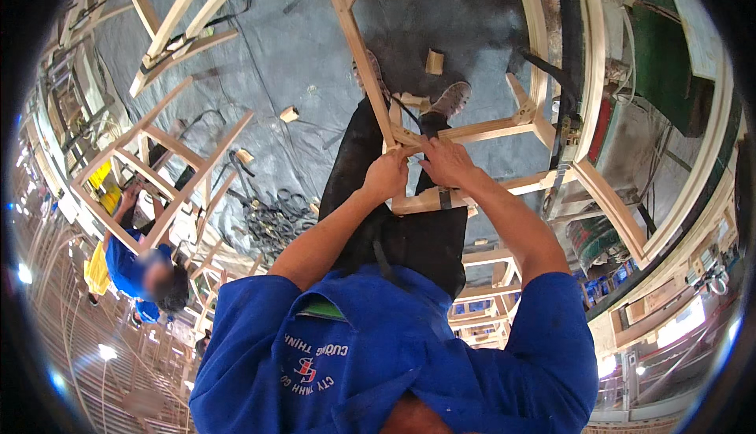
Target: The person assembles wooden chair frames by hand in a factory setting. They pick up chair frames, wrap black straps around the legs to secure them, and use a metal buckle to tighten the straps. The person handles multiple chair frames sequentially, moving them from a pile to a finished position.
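A pale wooden chair frame [487, 131] stands before me, its bars meeting at a corner joint close to my body. My left hand [387, 175] is closed at this joint, beside the upright bar [365, 68]. My right hand [447, 161] bends its fingers over the same joint from the right, almost touching the left. What lies under the fingertips is partly hidden. A thin black strap [411, 109] runs near the joint, just beyond my hands. Another dark band [445, 198] wraps the nearer rail, below my right hand.
Black straps lie in a heap [277, 217] on the grey floor sheet [260, 64], with small wood blocks [290, 114] about. More wooden frames [177, 154] stand left, where a co-worker in blue [130, 257] handles one. A large curved wooden frame [592, 64] stands right.
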Demonstrator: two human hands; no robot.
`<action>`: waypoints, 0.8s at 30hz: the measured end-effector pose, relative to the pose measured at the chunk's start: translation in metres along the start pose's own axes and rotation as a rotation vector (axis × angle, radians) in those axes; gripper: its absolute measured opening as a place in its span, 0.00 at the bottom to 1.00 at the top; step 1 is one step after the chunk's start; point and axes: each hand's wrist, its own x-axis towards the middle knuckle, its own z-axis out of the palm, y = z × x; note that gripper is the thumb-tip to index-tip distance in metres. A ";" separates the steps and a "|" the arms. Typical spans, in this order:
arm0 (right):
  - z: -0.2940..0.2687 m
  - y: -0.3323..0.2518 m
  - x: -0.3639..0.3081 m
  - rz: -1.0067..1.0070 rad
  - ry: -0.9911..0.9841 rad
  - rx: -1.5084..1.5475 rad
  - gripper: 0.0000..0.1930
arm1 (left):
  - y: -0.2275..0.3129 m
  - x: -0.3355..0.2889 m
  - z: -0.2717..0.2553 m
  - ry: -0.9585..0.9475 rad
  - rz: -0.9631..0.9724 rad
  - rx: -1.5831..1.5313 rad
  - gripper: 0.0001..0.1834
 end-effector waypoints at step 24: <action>0.005 0.099 0.130 0.168 0.138 0.318 0.23 | 0.019 0.004 0.034 0.278 -0.060 -0.032 0.20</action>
